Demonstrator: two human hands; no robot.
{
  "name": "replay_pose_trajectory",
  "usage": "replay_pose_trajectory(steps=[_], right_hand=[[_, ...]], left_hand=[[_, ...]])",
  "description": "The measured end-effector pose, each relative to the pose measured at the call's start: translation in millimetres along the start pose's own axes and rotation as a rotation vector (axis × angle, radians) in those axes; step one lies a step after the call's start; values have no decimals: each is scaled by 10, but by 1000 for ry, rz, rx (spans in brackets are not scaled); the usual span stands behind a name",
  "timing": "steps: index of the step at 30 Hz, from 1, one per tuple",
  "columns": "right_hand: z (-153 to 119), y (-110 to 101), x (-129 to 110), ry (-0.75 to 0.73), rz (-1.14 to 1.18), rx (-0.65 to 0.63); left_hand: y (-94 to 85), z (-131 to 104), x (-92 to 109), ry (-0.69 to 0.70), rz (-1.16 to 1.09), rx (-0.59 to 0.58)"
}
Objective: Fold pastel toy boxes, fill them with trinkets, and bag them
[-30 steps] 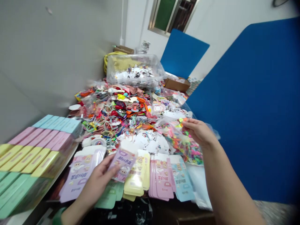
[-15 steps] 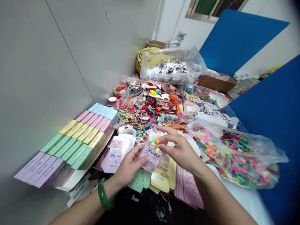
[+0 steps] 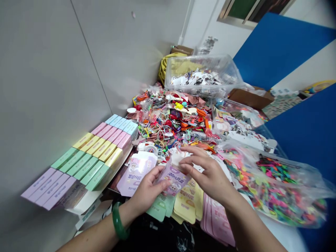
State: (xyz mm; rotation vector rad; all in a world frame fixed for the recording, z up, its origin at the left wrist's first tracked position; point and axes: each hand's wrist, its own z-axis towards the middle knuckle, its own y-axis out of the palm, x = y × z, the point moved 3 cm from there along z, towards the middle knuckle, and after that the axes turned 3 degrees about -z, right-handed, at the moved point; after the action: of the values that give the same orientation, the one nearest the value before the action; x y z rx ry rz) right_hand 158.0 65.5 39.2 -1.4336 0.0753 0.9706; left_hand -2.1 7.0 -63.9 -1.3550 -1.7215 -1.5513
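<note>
My left hand (image 3: 151,187) is closed round a small purple printed carton (image 3: 173,178), thumb across its front. The carton's top end is open and tilted away from me. At that end is my right hand (image 3: 204,169), its fingers apart over the opening and fingertips at the carton's edge; nothing shows in them. Beneath and around lie flat cartons: a purple stack (image 3: 135,173) to the left, green ones (image 3: 160,206) below, yellow ones (image 3: 186,206) and a pink stack (image 3: 216,218) to the right.
Filled cartons (image 3: 89,159) stand in coloured rows at left. A heap of small toys (image 3: 175,119) covers the table's middle. Behind it stands a clear plastic bin (image 3: 207,75). A clear bag of bright pieces (image 3: 283,189) lies at right, near a blue panel (image 3: 309,154).
The small orange, yellow and green toy in my right fingers has gone from sight at the carton's opening. My right fingers have spread from their pinch. The view has shifted slightly left.
</note>
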Motion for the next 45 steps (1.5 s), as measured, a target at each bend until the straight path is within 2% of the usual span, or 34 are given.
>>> replay_pose_trajectory(steps=[3, 5, 7, 9, 13, 16, 21, 26, 29, 31, 34, 37, 40, 42, 45], right_hand=[[140, -42, 190, 75, 31, 110], [284, 3, 390, 159, -141, 138], [456, 145, 576, 191, -384, 69], [629, 359, 699, 140, -526, -39], [903, 772, 760, 15, -625, -199], [1030, 928, 760, -13, -709, -256], [1083, 927, 782, -11, -794, -296], [1026, 668, 838, 58, -803, -255], [949, 502, 857, 102, -810, -227], [886, 467, 826, 103, -828, -217], [809, 594, 703, 16, -820, -252], [774, 873, 576, -108, -765, -357], [791, 1095, 534, -160, -740, -410], [822, 1136, 547, -164, -737, -402], [869, 1019, 586, -159, -723, -352]], left_hand=[[-18, -47, 19, 16, -83, -39], [-30, -87, 6, 5, -132, -64], [-40, -122, -23, -14, -168, -86], [-43, -143, -49, -29, -188, -105], [-29, -154, -38, -55, -183, -124], [-26, -159, 29, -52, -164, -113], [-145, -168, 166, -8, -85, -27], [-368, -194, 260, 40, 5, 22], [-500, -220, 297, 41, 36, 87], [-577, -229, 318, 35, 36, 143], [-657, -224, 358, 62, 15, 210], [-685, -212, 406, 105, 4, 246], [-687, -217, 451, 140, 3, 262], [-695, -228, 470, 149, -5, 262], [-734, -245, 479, 152, -12, 279]])
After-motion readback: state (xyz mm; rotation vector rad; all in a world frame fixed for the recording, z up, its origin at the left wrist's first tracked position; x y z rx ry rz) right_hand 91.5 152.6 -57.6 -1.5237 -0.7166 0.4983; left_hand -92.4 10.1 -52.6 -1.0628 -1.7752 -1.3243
